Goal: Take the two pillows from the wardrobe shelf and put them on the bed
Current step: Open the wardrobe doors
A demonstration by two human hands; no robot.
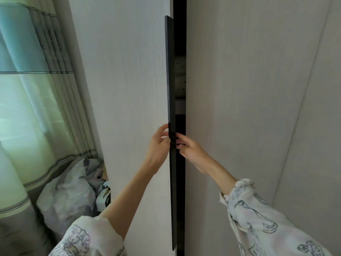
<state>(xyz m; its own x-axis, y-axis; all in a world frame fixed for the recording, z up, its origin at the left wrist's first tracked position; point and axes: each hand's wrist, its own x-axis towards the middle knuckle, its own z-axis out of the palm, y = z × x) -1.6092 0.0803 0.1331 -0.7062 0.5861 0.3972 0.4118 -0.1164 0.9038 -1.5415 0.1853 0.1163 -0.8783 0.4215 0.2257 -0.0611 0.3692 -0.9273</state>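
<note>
The white wardrobe fills the view, its left door (129, 89) slightly ajar from the right door (239, 89). A long dark handle strip (170, 71) runs down the left door's edge. My left hand (159, 143) grips that handle from the left side. My right hand (186, 146) has its fingers curled into the dark gap beside the handle. Through the narrow gap I glimpse pale spotted fabric (180, 74) on a shelf; whether it is a pillow I cannot tell.
A green and grey curtain (36, 89) hangs at the left. Below it, beside the wardrobe, lies crumpled grey bedding (70, 187) with small items. A plain wall (313, 126) angles in at the right.
</note>
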